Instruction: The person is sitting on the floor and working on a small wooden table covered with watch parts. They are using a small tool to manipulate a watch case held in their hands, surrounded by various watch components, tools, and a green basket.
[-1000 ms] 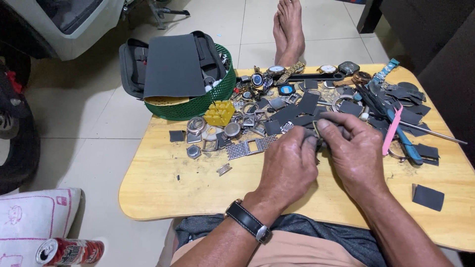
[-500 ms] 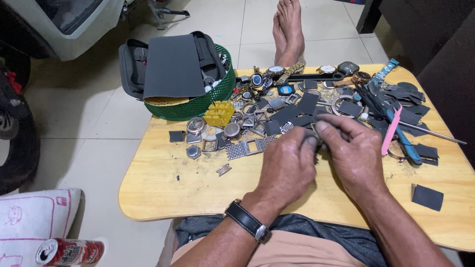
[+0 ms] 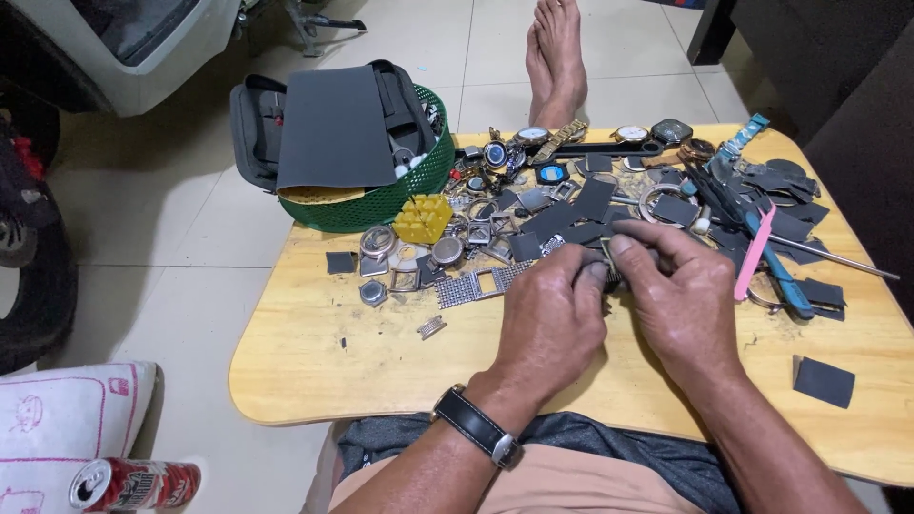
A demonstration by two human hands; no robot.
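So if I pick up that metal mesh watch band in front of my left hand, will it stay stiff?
Probably not. The mesh watch band is woven of fine links, so it would likely drape limply. It lies flat, so rolling seems unlikely.

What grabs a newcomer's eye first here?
The two hands at the table's middle: the left hand, a black watch on its wrist, and the right hand meet over a small part that is mostly hidden. Behind them a heap of watch parts covers the far side of the wooden table. A green basket under a dark sheet stands at the far left corner.
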